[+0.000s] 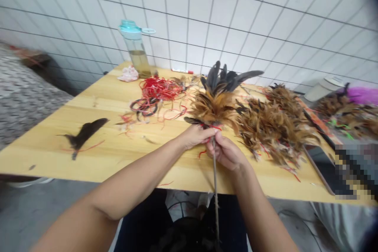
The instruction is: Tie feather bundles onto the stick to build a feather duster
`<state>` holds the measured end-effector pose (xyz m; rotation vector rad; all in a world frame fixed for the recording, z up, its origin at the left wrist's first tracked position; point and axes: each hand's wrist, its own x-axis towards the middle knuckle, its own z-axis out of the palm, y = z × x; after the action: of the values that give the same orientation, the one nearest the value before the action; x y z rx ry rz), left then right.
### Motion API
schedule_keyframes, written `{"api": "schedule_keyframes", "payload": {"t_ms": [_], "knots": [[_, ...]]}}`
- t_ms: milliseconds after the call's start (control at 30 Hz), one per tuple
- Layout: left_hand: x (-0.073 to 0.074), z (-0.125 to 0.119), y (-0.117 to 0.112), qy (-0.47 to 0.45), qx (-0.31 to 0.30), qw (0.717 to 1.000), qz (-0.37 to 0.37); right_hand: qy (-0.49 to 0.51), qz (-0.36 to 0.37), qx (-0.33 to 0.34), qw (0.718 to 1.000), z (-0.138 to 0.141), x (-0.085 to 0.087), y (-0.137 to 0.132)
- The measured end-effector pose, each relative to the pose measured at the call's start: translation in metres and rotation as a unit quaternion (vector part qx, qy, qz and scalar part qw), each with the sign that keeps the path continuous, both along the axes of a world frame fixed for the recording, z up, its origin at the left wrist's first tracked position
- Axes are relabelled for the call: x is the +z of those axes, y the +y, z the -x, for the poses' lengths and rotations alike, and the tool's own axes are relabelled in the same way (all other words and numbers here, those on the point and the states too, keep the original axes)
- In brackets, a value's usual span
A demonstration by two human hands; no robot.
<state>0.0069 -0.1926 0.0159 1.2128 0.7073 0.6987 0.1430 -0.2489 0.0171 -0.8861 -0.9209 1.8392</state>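
Note:
A feather duster [214,104] stands in front of me, brown feathers low on its head and long black ones at the tip. Its thin stick [215,189] runs down over the table's front edge toward my lap. My left hand [196,136] is closed around the base of the feathers. Just below and to the right, my right hand [226,151] pinches the stick and a red string [217,128] at the binding. Fingertips of both hands nearly meet there, partly hiding the string.
Loose brown feather bundles [271,126] lie to the right, beside a phone [321,167]. Red strings [161,88] heap up behind, near a water bottle [137,51], crumpled tissue [128,74] and marker [182,71]. A black feather tuft [87,134] rests left on the wooden table [118,161].

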Motion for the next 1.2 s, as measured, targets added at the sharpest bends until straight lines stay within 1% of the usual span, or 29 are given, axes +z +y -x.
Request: {"api": "schedule_keyframes", "payload": {"t_ms": [100, 200, 267, 333, 400, 467, 633, 733, 800, 867, 933, 1000, 1200], "knots": [[0.003, -0.001, 0.003, -0.015, 0.015, 1.000, 0.000, 0.013, 0.015, -0.001, 1.000, -0.002, -0.004, 0.003], [0.002, -0.002, 0.007, -0.030, 0.015, 0.999, -0.003, 0.009, 0.014, -0.018, 1.000, -0.002, -0.007, 0.006], [-0.001, -0.002, 0.009, -0.034, 0.011, 0.999, -0.014, -0.007, 0.013, -0.032, 0.999, -0.002, -0.007, 0.006], [-0.002, -0.003, 0.010, -0.036, 0.021, 0.999, -0.026, -0.019, 0.021, -0.049, 0.998, 0.001, -0.004, 0.005], [-0.002, -0.005, 0.009, -0.043, 0.042, 0.997, -0.039, -0.026, 0.031, -0.075, 0.996, 0.004, 0.000, 0.003], [-0.001, -0.006, 0.009, -0.049, 0.047, 0.996, -0.051, -0.034, 0.034, -0.111, 0.993, 0.008, 0.001, 0.001], [-0.005, -0.008, 0.013, -0.063, 0.019, 0.994, -0.092, -0.067, 0.025, -0.179, 0.981, 0.014, -0.005, -0.002], [-0.008, -0.007, 0.016, -0.058, 0.009, 0.992, -0.113, -0.065, 0.010, -0.236, 0.970, 0.018, -0.010, -0.003], [-0.009, -0.006, 0.016, -0.025, 0.002, 0.995, -0.101, -0.058, 0.001, -0.266, 0.962, 0.021, -0.011, -0.005], [-0.009, -0.006, 0.015, 0.018, -0.005, 0.997, -0.071, -0.049, -0.006, -0.289, 0.956, 0.025, -0.010, -0.007], [-0.008, -0.006, 0.014, 0.044, -0.003, 0.998, -0.053, -0.043, -0.012, -0.299, 0.953, 0.028, -0.009, -0.009], [-0.008, -0.007, 0.013, 0.040, 0.005, 0.997, -0.062, -0.043, -0.022, -0.304, 0.952, 0.030, -0.007, -0.011], [-0.006, -0.010, 0.011, -0.038, 0.014, 0.994, -0.107, -0.074, -0.048, -0.316, 0.945, 0.028, -0.006, -0.012]]}}
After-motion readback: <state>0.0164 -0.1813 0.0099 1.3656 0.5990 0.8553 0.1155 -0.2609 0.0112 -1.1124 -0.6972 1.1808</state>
